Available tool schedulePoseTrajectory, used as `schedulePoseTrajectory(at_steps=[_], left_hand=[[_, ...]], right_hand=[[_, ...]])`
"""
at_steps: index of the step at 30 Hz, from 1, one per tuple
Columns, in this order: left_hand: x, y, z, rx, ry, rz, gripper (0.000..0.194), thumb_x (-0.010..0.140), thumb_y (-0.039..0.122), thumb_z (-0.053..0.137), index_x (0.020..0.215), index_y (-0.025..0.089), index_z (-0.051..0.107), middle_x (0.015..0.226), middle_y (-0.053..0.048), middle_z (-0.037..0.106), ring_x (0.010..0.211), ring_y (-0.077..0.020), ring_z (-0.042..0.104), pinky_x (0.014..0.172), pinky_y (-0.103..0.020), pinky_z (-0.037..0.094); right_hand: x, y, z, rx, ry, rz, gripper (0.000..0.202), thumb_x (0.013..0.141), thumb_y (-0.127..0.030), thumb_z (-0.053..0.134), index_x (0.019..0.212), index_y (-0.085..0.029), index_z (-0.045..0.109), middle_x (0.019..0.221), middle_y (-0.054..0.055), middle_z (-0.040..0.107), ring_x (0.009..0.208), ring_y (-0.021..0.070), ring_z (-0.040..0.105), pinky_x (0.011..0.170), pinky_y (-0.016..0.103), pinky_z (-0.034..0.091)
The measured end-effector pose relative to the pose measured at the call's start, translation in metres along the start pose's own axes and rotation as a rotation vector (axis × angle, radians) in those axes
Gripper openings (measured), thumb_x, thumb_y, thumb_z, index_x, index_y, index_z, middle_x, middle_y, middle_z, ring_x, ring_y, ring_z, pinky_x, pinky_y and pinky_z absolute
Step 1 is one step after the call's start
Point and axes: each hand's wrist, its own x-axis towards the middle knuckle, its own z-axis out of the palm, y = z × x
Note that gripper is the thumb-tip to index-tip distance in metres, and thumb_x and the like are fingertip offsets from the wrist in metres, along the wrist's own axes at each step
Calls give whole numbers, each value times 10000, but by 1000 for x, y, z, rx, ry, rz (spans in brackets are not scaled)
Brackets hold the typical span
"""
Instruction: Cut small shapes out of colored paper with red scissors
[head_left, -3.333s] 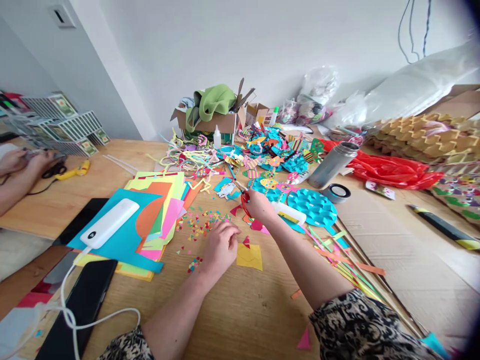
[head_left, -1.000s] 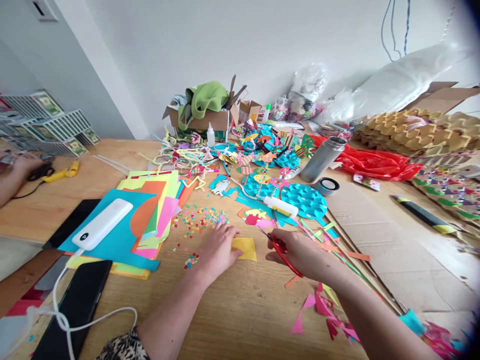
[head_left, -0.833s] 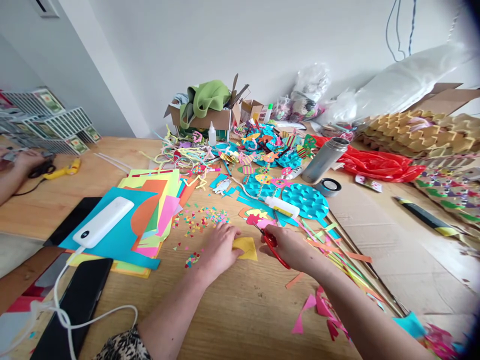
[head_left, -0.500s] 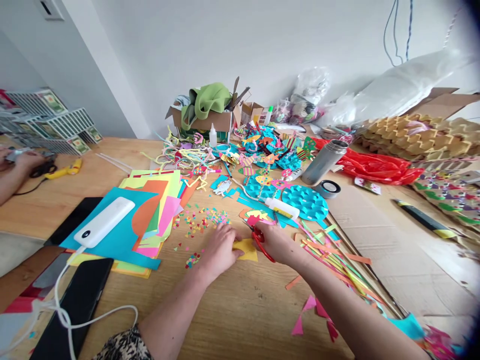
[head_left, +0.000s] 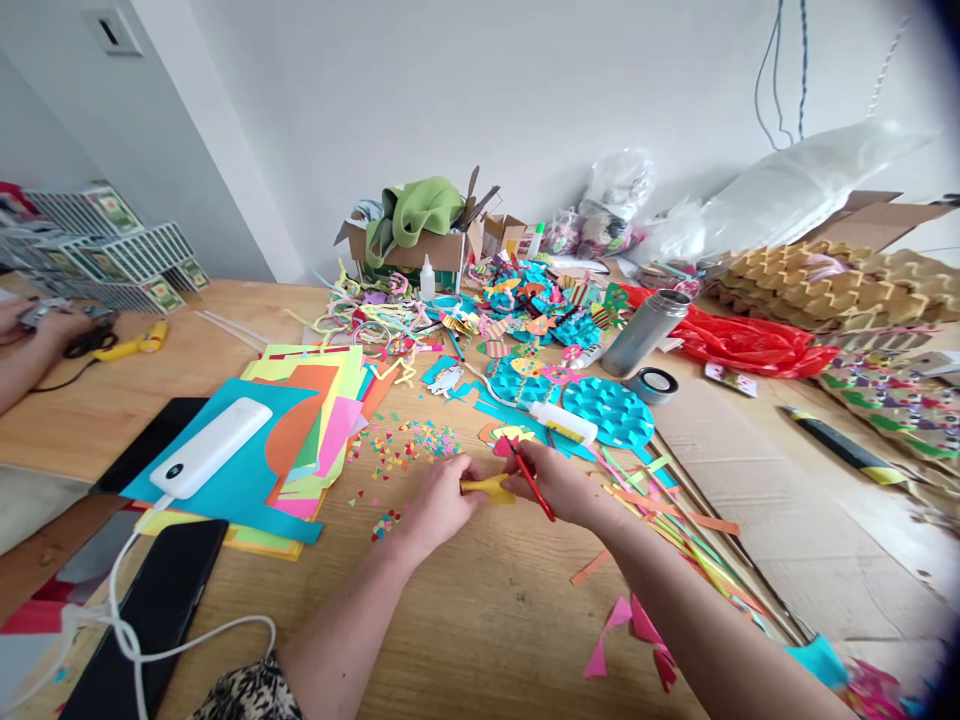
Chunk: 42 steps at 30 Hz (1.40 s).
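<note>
My left hand (head_left: 444, 500) is closed on the left end of a piece of yellow paper (head_left: 491, 488), which looks bent or folded. In my right hand (head_left: 559, 485) is a pair of scissors with red handles (head_left: 534, 487); its fingertips are near or on the paper's right end. Just beyond the scissors lie pink and pale yellow paper cut-outs (head_left: 512, 437). Tiny coloured paper bits (head_left: 420, 440) are scattered to the left of my hands. A white glue bottle (head_left: 564, 422) lies behind them, beside blue egg-tray pieces (head_left: 609, 410).
At left, a white power bank (head_left: 211, 445) rests on stacked coloured paper (head_left: 296, 400), with a black phone (head_left: 150, 620) nearer. Paper strips (head_left: 675, 520) lie right, near a metal flask (head_left: 646, 335) and a utility knife (head_left: 844, 445). Another person's hands (head_left: 56, 325) work at far left.
The yellow paper has gone from lying flat to being raised and bent between my hands. The scissors have turned, so their handles now show more edge-on.
</note>
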Motion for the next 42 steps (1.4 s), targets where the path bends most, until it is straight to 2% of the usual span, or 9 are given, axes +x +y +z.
schedulePoseTrajectory(at_steps=[3, 5, 10, 16, 22, 28, 33, 38, 42], left_hand=[[4, 0, 0, -277, 13, -106, 196, 678, 47, 674, 771, 176, 558, 741, 7, 630, 711, -140, 603, 677, -270, 480], [6, 2, -2, -430, 35, -144, 265, 638, 45, 703, 818, 172, 556, 788, -3, 646, 753, -141, 621, 708, -266, 489], [4, 9, -10, -687, -21, -249, 469, 598, 196, 774, 1028, 164, 590, 890, -44, 685, 767, -161, 636, 640, -257, 478], [4, 12, -11, -666, -105, -328, 185, 558, 205, 736, 715, 141, 660, 689, -29, 673, 626, -142, 591, 545, -232, 420], [6, 13, -12, -957, 90, -382, 341, 550, 247, 783, 866, 137, 720, 819, -75, 724, 718, -170, 641, 550, -234, 453], [8, 15, -19, -1235, 297, -384, 347, 539, 220, 830, 860, 156, 714, 858, -57, 733, 627, -113, 609, 507, -204, 436], [7, 15, -17, -1272, 303, -364, 312, 546, 221, 838, 821, 146, 713, 861, -60, 733, 647, -115, 623, 510, -199, 457], [6, 14, -9, -1128, 222, -400, 320, 555, 270, 821, 817, 115, 724, 767, -56, 711, 561, -117, 597, 483, -228, 474], [5, 14, -8, -1005, 280, -388, 310, 566, 289, 799, 802, 106, 714, 742, -57, 702, 510, -115, 574, 445, -232, 453]], right_hand=[[-1, -2, -2, 328, -59, 55, 241, 694, -331, 678, 754, -192, 490, 724, -10, 560, 586, 131, 540, 529, 247, 458], [0, -5, -2, 414, -47, 54, 257, 662, -321, 680, 751, -191, 477, 710, -24, 523, 570, 113, 506, 506, 231, 441], [6, -9, -5, 262, 2, -36, 136, 631, -177, 599, 712, -181, 490, 658, -32, 498, 573, 105, 442, 483, 207, 356], [19, -13, -6, 259, 76, -71, 136, 639, -157, 635, 706, -178, 518, 691, -3, 578, 619, 131, 507, 557, 240, 414], [20, -19, 6, 592, 237, -74, 384, 770, -536, 647, 867, -174, 561, 789, 37, 609, 677, 174, 585, 599, 294, 505], [21, -23, 40, 640, 314, -140, 438, 796, -612, 609, 819, -177, 563, 778, 45, 608, 711, 179, 542, 665, 297, 461], [23, -20, 58, 770, 332, -156, 395, 742, -541, 708, 784, -175, 567, 706, 14, 565, 657, 160, 510, 622, 267, 427], [21, -15, 58, 864, 386, -124, 372, 719, -514, 738, 756, -184, 570, 684, -3, 555, 613, 147, 496, 605, 260, 428], [18, -15, 56, 818, 428, -134, 355, 758, -509, 707, 768, -185, 563, 742, 19, 586, 673, 163, 525, 650, 267, 443]])
